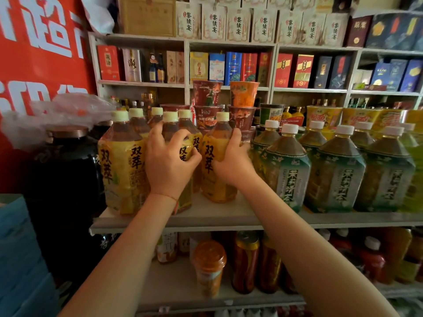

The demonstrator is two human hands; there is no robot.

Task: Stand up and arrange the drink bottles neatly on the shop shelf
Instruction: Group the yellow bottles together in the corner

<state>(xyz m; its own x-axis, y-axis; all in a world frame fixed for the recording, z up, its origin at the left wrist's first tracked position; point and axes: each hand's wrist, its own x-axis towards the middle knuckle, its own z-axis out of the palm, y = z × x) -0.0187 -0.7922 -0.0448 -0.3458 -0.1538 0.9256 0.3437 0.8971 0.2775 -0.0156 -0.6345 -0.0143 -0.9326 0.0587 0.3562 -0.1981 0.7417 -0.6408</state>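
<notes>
Several yellow-labelled tea bottles with pale caps stand upright on the white shop shelf (206, 219). My left hand (170, 161) grips one yellow bottle (170, 124) in the middle of the group, fingers curled round its shoulder. My right hand (233, 163) holds a second yellow bottle (214, 170) just to the right, thumb up its right side. That bottle stands a little apart from the others, with a gap to the green row. Another yellow bottle (122, 165) stands at the front left.
Green-labelled tea bottles (288, 177) fill the shelf to the right. Stacked instant-noodle cups (208, 104) stand behind the yellow bottles. A dark jar (66, 170) sits at the left. Smaller bottles and cans (246, 259) occupy the lower shelf; boxed liquor fills the shelves above.
</notes>
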